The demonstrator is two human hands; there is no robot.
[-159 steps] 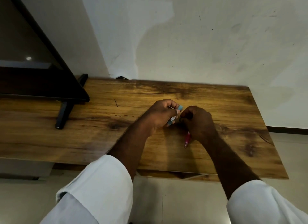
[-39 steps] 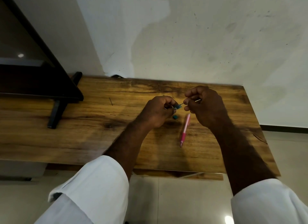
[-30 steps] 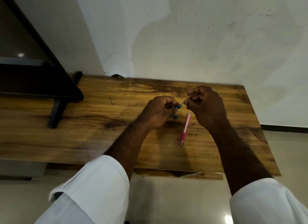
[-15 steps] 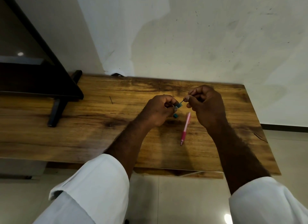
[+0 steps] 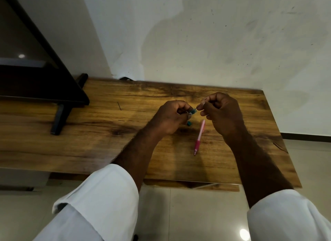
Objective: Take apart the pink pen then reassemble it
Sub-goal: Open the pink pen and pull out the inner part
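Two white sleeves (image 5: pixel 100 201) fill the near edge at 7 and 5 o'clock, both cut off by the frame, and two bare forearms run from them over the tabletop (image 5: pixel 89 147), hiding a strip of wood each. One pink pen barrel (image 5: pixel 199 137) lies free on the tabletop between the forearms, tip toward 6 o'clock, apart from both hands; its far end stops just below the right hand.

Past it, at the frame's centre, the left hand (image 5: pixel 171 118) is curled, its grip clenched on one small teal piece (image 5: pixel 247 111) that pokes out of the fingertips toward 3 o'clock. A second teal piece (image 5: pixel 189 123) shows just under that hand, at 6 o'clock of the first; whether it is held or resting on the wood cannot be told. The right hand (image 5: pixel 223 113) pinches one thin dark rod (image 5: pixel 197 108), and only a short tip of it shows, pointing at the teal piece; the rest is buried in the fist. Whether rod and piece touch is too small to make out.

Farther off, at 9 o'clock, one black monitor (image 5: pixel 39 83) stands on a slanted black foot (image 5: pixel 59 120), its screen cut by the left edge. One short dark mark (image 5: pixel 119 106) lies on the wood nearby. At 12 o'clock a stained white wall (image 5: pixel 197 40) rises behind the tabletop.
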